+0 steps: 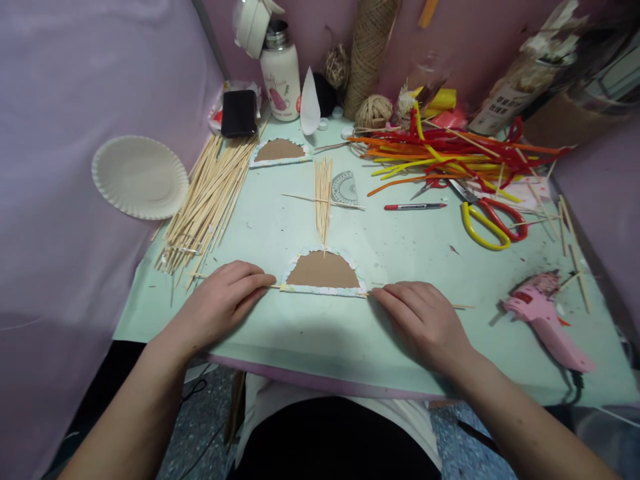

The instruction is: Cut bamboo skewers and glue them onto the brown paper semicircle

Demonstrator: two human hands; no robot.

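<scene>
1. Lower centre of the frame: a half-round cardboard panel (323, 269) with a patterned cloth border lies on the green tabletop (260, 327), straight edge toward the person, curve toward the top of the frame.
2. Its long axis runs left to right, in line with a thin stick (273, 287) that shows at both ends of that edge (whether one stick or two, the cloth hides).
3. The panel sits between the hands, each just beside an end; neither is clearly nearer.
4. The left hand (233, 293), fingers nearly closed, pinches the stick at the panel's left end.
5. The right hand (417, 317), palm down, mirrors it at the right end, fingertips together on the stick; how firmly, one cannot tell.
6. Above the panel, a row of sticks (323, 193) points down, its lowest tip overlapping the curve.
7. Upper centre-left: a second half-round panel (280, 152).
</scene>
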